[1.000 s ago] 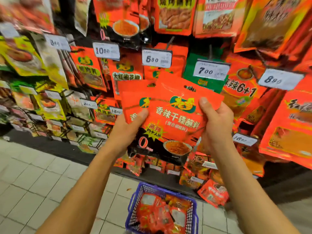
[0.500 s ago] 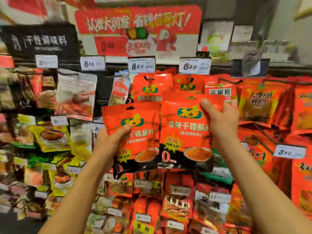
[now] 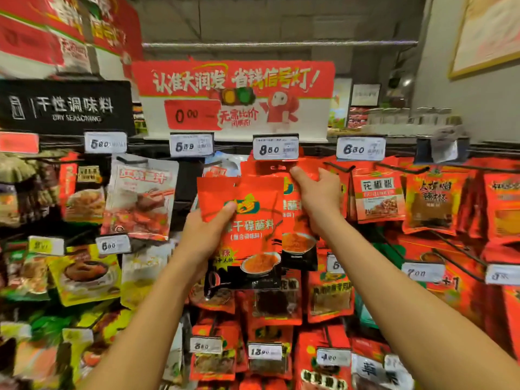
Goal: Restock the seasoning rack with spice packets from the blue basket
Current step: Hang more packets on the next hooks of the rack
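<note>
My left hand (image 3: 206, 235) grips a small stack of red-and-black spice packets (image 3: 253, 235) by its left edge, thumb across the front. My right hand (image 3: 318, 197) pinches another matching packet (image 3: 295, 243) near its top and holds it up against the rack hook under the 8.80 price tag (image 3: 275, 147). That packet sits partly behind the left-hand stack. The blue basket is out of view.
The seasoning rack (image 3: 309, 153) fills the view, with hanging packets on pegs: red ones (image 3: 377, 197) to the right, yellow ones (image 3: 84, 274) lower left. A red promotional sign (image 3: 233, 99) and a black "Dry Seasoning" sign (image 3: 64, 106) stand above.
My view has tilted up from the basket to the top row. My right hand has lifted its packet away from the left-hand stack up to the peg under the 8.80 tag.
</note>
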{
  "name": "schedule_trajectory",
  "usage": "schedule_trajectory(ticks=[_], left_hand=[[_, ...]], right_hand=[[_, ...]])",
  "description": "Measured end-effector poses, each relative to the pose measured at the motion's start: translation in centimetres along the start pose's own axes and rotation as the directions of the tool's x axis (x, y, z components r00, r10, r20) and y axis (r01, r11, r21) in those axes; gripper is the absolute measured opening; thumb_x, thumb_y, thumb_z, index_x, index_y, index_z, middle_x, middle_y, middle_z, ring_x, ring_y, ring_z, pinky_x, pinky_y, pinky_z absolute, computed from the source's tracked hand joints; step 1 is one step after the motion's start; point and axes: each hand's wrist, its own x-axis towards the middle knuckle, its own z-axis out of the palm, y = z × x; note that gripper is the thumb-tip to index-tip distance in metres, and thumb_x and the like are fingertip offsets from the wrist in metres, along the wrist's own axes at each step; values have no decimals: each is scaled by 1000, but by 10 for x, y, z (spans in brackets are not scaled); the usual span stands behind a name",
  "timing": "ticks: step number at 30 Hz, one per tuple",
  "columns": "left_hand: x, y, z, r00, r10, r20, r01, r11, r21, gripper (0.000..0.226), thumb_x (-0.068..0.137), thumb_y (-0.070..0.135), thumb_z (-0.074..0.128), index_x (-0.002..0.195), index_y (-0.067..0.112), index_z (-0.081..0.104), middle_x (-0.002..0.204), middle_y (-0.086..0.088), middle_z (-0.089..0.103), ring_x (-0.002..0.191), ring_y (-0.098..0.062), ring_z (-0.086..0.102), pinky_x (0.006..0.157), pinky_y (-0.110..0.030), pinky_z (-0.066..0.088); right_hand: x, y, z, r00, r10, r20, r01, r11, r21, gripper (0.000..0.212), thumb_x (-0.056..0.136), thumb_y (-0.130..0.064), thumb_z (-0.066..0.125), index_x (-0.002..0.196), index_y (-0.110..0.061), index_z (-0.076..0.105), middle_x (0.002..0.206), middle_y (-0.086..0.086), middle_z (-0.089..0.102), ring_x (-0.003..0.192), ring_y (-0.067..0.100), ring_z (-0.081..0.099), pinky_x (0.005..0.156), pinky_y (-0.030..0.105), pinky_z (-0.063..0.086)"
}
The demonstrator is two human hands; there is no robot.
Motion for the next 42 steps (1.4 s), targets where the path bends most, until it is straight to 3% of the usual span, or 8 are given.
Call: schedule_trajectory(ticks=[8,11,14,17,23,29,36,42], left_hand=[[8,-2,6,998,-41,47,42,999,-31,26,91,37,71,109,18,70,94,-5,79,85,-25,77,65,-34,61],[14,-2,6,998,-23,57,25,999,-30,26,91,31,72,113,18,69,97,-5,79,87,-25,77,68,-36,61],[23,0,11,995,-15,94,18,999,-30,17,92,23,72,108,21,68,95,-3,79,85,-24,77,65,-34,61],[31,4,24,992,-46,116,53,997,-58,25,90,26,74,112,17,68,93,-6,79,84,-26,77,63,-35,61],[50,18,58,989,-89,116,93,995,-27,34,90,52,69,105,21,69,89,-4,79,79,-23,78,63,-37,63],[65,19,68,985,-151,79,149,988,26,29,93,47,66,100,19,69,79,-3,79,72,-22,77,58,-33,61],[70,20,70,973,-225,43,225,974,8,36,88,55,70,99,21,67,74,-2,78,66,-22,76,54,-33,60],[62,15,72,995,-84,-45,88,992,93,27,91,47,68,91,20,69,82,-4,78,76,-24,77,73,-45,64]], right_hand=[[12,4,15,1000,7,-28,-10,993,-118,40,87,-33,71,51,-46,61,42,-21,51,43,3,42,52,29,33],[16,7,14,997,64,-33,-69,981,-183,43,90,-37,72,50,-29,59,46,-16,54,54,16,53,52,28,33],[15,10,9,994,105,2,-103,975,-196,27,94,-48,64,83,-24,70,89,-6,71,88,25,65,67,32,47],[9,11,1,995,99,18,-98,995,-15,47,93,-52,59,120,-15,67,117,-2,70,111,21,64,95,40,50],[3,17,-1,997,62,54,-57,995,-79,54,88,-61,64,121,-18,60,114,2,70,104,20,69,91,46,57],[18,17,3,997,66,-45,-76,963,-259,51,90,-56,62,117,-14,64,110,1,70,102,22,66,82,39,52],[22,18,10,997,25,-67,-45,946,-320,30,92,-53,61,81,-25,56,82,-12,63,75,11,60,57,30,35],[12,17,4,995,92,-26,-95,919,-384,57,96,-53,57,138,-15,51,130,4,61,124,28,56,95,38,45]])
